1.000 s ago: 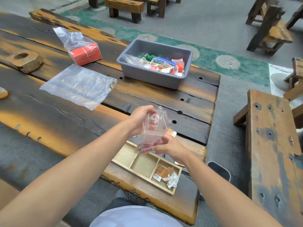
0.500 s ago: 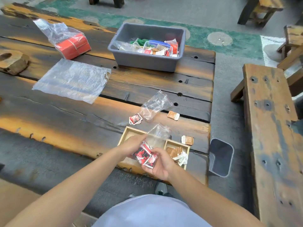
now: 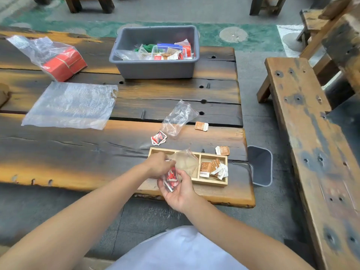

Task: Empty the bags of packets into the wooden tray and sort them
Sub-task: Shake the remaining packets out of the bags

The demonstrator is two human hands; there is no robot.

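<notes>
A three-compartment wooden tray (image 3: 212, 183) lies near the table's front edge; its right compartment holds several brown and white packets (image 3: 212, 168). Over the tray's left part, my left hand (image 3: 158, 165) pinches a small clear bag (image 3: 184, 161). My right hand (image 3: 180, 192), palm up, cups a bunch of red packets (image 3: 171, 177) that sit at the bag's mouth. Red packets (image 3: 159, 137), an empty clear bag (image 3: 178, 117) and two brown packets (image 3: 201, 126) (image 3: 222, 150) lie on the table behind the tray.
A grey tub (image 3: 155, 69) of bagged packets stands at the back. A bag with red boxes (image 3: 62, 62) and a flat large plastic bag (image 3: 70, 105) lie at left. A small grey bin (image 3: 261, 165) sits on the floor beside a wooden bench (image 3: 311, 145).
The bag came down from chest height to just over the tray. The red packets have slid out of it into my right palm.
</notes>
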